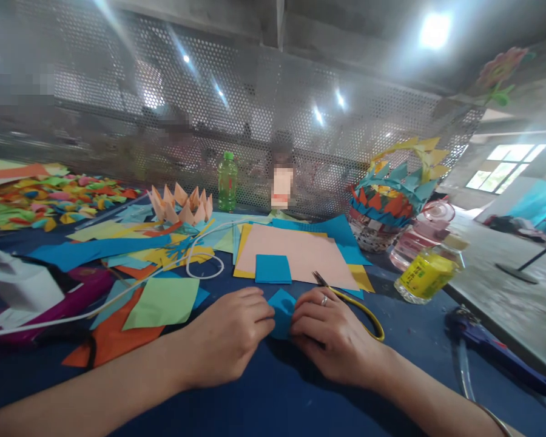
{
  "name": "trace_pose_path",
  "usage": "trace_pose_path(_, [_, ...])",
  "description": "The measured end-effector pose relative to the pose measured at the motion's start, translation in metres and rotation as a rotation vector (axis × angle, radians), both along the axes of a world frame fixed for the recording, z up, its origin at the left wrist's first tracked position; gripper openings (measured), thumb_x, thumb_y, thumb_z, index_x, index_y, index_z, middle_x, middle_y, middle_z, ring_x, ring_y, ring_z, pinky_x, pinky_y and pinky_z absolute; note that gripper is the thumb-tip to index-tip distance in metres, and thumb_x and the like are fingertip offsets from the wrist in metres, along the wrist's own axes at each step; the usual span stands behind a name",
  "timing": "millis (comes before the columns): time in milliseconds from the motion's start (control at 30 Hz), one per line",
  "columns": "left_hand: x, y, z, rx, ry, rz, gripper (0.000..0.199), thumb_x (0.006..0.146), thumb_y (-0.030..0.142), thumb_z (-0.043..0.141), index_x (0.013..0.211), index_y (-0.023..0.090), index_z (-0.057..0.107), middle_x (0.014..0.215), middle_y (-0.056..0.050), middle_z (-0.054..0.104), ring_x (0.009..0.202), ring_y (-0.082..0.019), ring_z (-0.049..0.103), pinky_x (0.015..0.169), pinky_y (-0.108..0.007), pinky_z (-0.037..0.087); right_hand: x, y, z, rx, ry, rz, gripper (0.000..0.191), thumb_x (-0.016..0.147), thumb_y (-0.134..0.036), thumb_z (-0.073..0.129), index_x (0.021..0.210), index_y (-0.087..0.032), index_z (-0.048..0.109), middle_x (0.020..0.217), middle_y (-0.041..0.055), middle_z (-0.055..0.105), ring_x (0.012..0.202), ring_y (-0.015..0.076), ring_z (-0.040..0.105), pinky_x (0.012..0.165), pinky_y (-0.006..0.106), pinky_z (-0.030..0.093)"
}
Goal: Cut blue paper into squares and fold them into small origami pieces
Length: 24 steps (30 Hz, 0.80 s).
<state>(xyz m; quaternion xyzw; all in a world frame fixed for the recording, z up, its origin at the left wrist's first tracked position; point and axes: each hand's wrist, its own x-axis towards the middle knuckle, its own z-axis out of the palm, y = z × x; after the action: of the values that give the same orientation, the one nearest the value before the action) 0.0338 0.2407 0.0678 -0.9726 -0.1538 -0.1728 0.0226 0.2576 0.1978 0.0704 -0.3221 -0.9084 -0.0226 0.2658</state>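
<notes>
Between my two hands a small blue paper piece (282,312) lies on the dark blue table (273,403), one corner pointing away from me. The fingers of my left hand (236,334) are closed on its left edge. On its right edge, my right hand (330,334), with a ring on one finger, grips the paper with curled fingers. Just beyond it is a blue paper square (273,269), resting on a large pink sheet (295,246). Yellow-handled scissors (364,309) lie partly behind my right hand, tips showing above the fingers.
Left are a green paper square (164,300), a white charger (22,285) with a cable, and colourful folded paper pieces (64,194). Farther back stand a pointed paper ring (182,206) and green bottle (227,182). Right are a paper basket (382,206), yellow-labelled bottle (428,273) and glue gun (495,349).
</notes>
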Motion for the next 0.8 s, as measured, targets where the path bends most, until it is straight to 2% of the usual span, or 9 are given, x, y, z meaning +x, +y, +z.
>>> trace_pose_path(200, [-0.010,0.001,-0.013,0.050,-0.041,-0.052,0.028,0.081,0.007,0.048,0.103,0.018,0.063,0.100,-0.008,0.066,0.089,-0.020,0.060,0.082,-0.032,0.048,0.000,0.000,0.002,-0.186,0.045,-0.034,0.005,0.084,-0.019,0.062,0.080,-0.019,0.065,0.077,0.0019,0.068,0.086,0.0181,0.057,0.080,0.034,0.041])
trace_pose_path(367, [-0.010,-0.001,-0.011,0.006,-0.013,-0.073,0.028,0.081,0.008,0.049,0.104,0.017,0.062,0.094,-0.008,0.066,0.082,-0.020,0.060,0.072,-0.029,0.048,-0.003,0.003,-0.003,-0.447,0.175,-0.236,0.016,0.082,-0.028,0.069,0.070,-0.018,0.064,0.068,-0.0002,0.064,0.072,0.0149,0.055,0.069,0.029,0.040])
trace_pose_path(467, [-0.010,-0.004,-0.009,-0.023,0.009,-0.091,0.029,0.080,0.009,0.049,0.105,0.016,0.061,0.091,-0.007,0.065,0.080,-0.020,0.059,0.070,-0.029,0.047,-0.004,0.005,-0.008,-0.535,0.220,-0.338,0.019,0.081,-0.030,0.071,0.067,-0.018,0.063,0.066,-0.0011,0.062,0.070,0.0142,0.054,0.065,0.027,0.038])
trace_pose_path(667, [-0.011,-0.005,-0.008,-0.094,0.014,-0.055,0.025,0.080,0.007,0.048,0.099,0.018,0.061,0.084,-0.004,0.063,0.073,-0.018,0.058,0.062,-0.028,0.044,-0.008,0.007,-0.012,-0.535,0.194,-0.435,0.019,0.084,-0.029,0.067,0.069,-0.019,0.061,0.069,-0.0018,0.061,0.071,0.0147,0.053,0.066,0.027,0.036])
trace_pose_path(800, [-0.010,-0.004,-0.011,-0.111,0.004,-0.053,0.024,0.079,0.007,0.048,0.095,0.018,0.061,0.084,-0.004,0.063,0.073,-0.017,0.058,0.061,-0.028,0.043,-0.012,0.008,-0.011,-0.494,0.142,-0.445,0.019,0.084,-0.026,0.066,0.069,-0.019,0.059,0.068,-0.0025,0.060,0.068,0.0140,0.052,0.067,0.028,0.035])
